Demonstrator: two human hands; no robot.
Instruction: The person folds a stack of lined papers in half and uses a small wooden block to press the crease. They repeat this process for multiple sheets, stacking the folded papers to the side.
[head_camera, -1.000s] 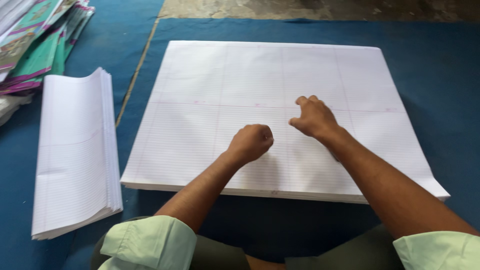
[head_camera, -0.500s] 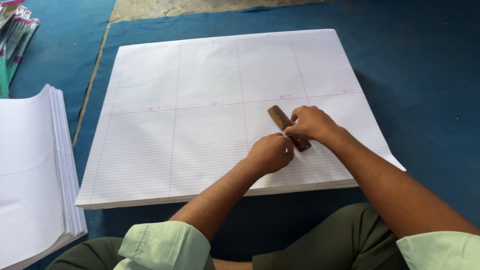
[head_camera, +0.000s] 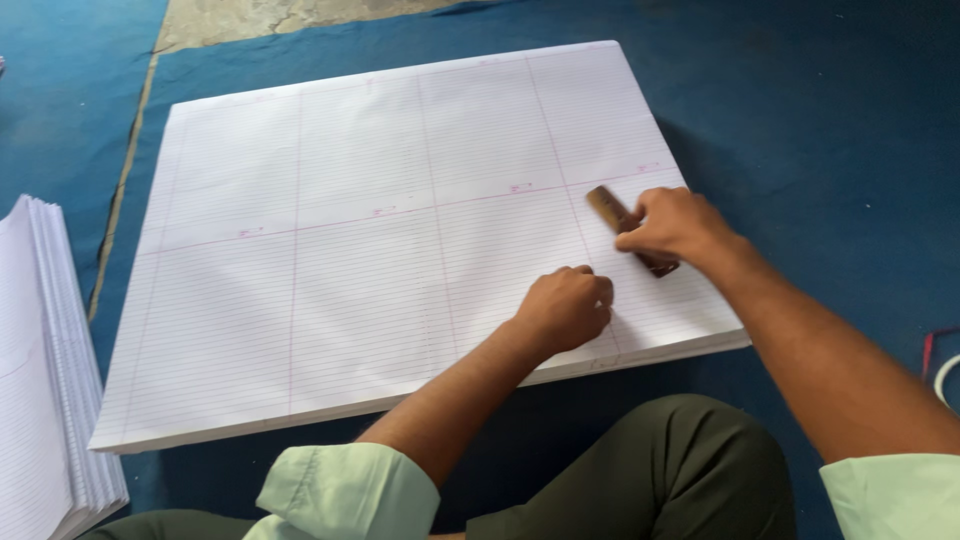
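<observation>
Right hand (head_camera: 672, 226) clamps a wooden stick (head_camera: 627, 226) on the ruled sheets (head_camera: 380, 250), seemingly smoothing; left hand (head_camera: 563, 308) rests fisted, empty.

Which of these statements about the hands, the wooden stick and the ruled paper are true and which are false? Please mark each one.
1. The right hand holds a brown wooden stick against the paper. True.
2. The left hand lies flat with its fingers spread. False: it is closed in a fist and rests on the sheet.
3. The large stack of ruled sheets lies on a blue floor covering. True.
4. A second pile of folded paper lies at the right edge of the view. False: it lies at the left edge.
5. The wooden stick lies near the stack's left edge. False: it is near the right edge.
</observation>
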